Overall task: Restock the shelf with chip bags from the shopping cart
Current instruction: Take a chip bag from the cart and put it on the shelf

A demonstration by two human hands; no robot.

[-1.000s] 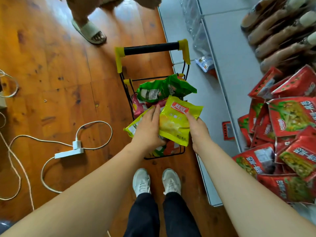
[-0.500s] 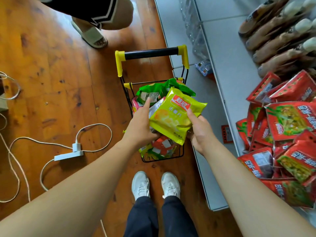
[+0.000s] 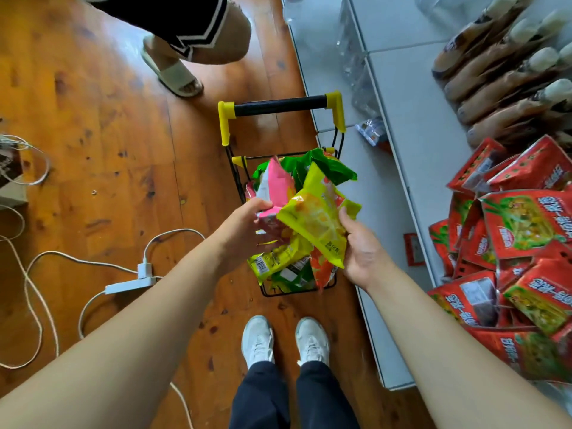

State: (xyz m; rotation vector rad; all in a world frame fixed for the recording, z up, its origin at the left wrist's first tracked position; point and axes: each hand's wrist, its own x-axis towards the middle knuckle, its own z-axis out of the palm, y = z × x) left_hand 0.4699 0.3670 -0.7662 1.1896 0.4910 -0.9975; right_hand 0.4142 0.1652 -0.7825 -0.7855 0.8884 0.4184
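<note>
- Left hand: fingers curled round the lower edge of a pink-and-white chip bag, held upright above the cart.
- Right hand: thumb and fingers pinch the right edge of a yellow-green chip bag, which is tilted and lifted clear of the cart's load; it overlaps the pink bag's lower corner.
- Small black wire shopping cart with a black handle bar and yellow corner grips: standing on the wooden floor, just beside the base of the shelf unit and directly ahead of the person's white shoes.
- Cart contents: a crumpled green bag at the far end, more yellow, green and orange bags below the hands.
- Grey shelf to the right: a heap of red snack packets on the near part, brown paper-wrapped packs in a row farther along.
- Floor, left side: a white power strip with cable.
- Second person's sandalled foot stands beyond the cart.
</note>
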